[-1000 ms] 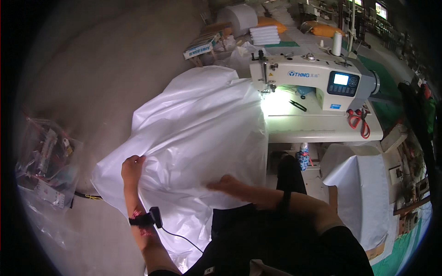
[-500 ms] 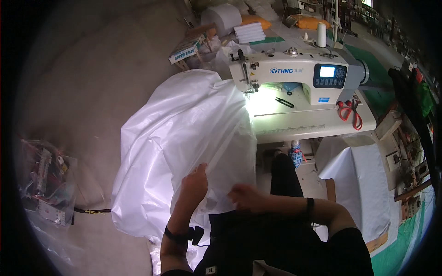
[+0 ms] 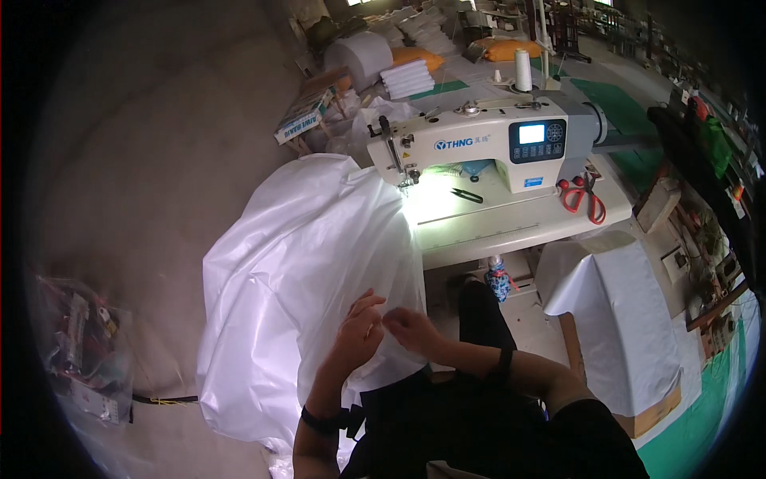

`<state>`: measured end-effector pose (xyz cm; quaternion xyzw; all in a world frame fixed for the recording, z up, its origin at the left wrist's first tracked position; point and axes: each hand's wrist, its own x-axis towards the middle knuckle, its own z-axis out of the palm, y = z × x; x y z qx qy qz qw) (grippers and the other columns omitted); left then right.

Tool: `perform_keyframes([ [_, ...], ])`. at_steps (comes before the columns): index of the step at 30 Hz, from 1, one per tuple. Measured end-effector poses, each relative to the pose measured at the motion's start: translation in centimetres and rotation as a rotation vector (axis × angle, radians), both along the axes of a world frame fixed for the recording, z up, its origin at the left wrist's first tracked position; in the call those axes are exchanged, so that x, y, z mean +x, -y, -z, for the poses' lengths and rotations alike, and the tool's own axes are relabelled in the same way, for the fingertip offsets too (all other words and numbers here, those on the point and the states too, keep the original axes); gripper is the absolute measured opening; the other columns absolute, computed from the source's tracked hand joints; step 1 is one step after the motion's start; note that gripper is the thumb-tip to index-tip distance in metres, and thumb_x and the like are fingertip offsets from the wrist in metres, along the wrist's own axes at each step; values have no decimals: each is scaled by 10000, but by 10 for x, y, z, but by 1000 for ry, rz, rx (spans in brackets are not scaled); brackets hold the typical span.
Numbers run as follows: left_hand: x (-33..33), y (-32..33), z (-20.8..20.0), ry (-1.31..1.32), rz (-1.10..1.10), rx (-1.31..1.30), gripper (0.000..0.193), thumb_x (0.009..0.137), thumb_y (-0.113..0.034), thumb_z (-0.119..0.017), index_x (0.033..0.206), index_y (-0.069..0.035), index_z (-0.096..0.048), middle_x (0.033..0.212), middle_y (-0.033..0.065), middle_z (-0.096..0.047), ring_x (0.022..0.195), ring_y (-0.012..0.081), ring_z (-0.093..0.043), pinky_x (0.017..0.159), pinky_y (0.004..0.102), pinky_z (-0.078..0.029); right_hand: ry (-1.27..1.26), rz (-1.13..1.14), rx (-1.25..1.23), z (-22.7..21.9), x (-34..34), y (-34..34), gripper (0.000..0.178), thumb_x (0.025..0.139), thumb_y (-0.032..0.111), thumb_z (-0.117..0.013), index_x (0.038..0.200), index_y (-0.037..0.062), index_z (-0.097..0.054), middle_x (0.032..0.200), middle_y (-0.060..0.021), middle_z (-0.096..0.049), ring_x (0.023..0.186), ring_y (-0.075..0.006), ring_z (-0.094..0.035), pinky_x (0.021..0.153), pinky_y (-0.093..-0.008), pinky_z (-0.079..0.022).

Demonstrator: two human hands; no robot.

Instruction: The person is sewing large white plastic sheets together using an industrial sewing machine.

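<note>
A large white plastic-like sheet (image 3: 271,303) hangs in folds from the sewing machine (image 3: 479,144) down to my lap. Its upper edge lies by the lit needle area. Over the sheet, close in front of my body, my left hand (image 3: 357,334) has its fingers loosely bent and partly apart. My right hand (image 3: 408,329) is right beside it, almost touching, with its fingers closed; whatever they hold, if anything, is too small to make out. Black thread snips (image 3: 467,195) lie on the machine bed, and red-handled scissors (image 3: 582,199) rest at its right end.
A white thread cone (image 3: 523,70) stands behind the machine. Below the table hangs a small blue patterned bottle-like thing (image 3: 498,281). To the right, a white sheet (image 3: 614,319) covers a block-like stand. A clear plastic bag of odds and ends (image 3: 84,343) lies on the floor at left.
My hands have come together: the right moved up beside the left, and the left shifted slightly right. The view has tilted, so the machine appears lower and further left. The sheet hangs much as before.
</note>
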<state>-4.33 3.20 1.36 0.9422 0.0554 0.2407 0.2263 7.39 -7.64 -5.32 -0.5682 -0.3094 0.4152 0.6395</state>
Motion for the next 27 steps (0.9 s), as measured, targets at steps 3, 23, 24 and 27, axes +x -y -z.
perform_keyframes([
  [3,3,-1,18,-70,-8,-326,103,760,-38,-531,853,8,-526,1003,171,-602,903,285,-593,790,356,-466,392,-79,54,5,-14,13,186,895,173,-521,951,7,-584,785,-160,-628,741,-279,-647,614,-355,-483],
  [23,33,31,26,-338,-359,164,174,864,-249,-547,908,-82,-571,733,182,-617,681,384,-605,634,458,-482,496,267,-308,47,37,28,259,868,180,-475,1034,-16,-505,876,-242,-613,861,-415,-593,780,-471,-458],
  [24,32,30,22,-329,-418,123,174,864,-244,-550,897,-75,-573,728,182,-617,669,384,-606,621,454,-483,492,329,-295,45,38,31,218,863,161,-472,999,-5,-511,842,-246,-613,842,-422,-594,758,-476,-462],
  [27,32,20,3,-228,-424,-32,181,880,-272,-510,903,-102,-567,686,184,-603,666,402,-599,608,494,-471,564,235,-222,30,38,45,179,859,156,-479,969,18,-514,776,-245,-607,789,-426,-598,718,-488,-466],
])
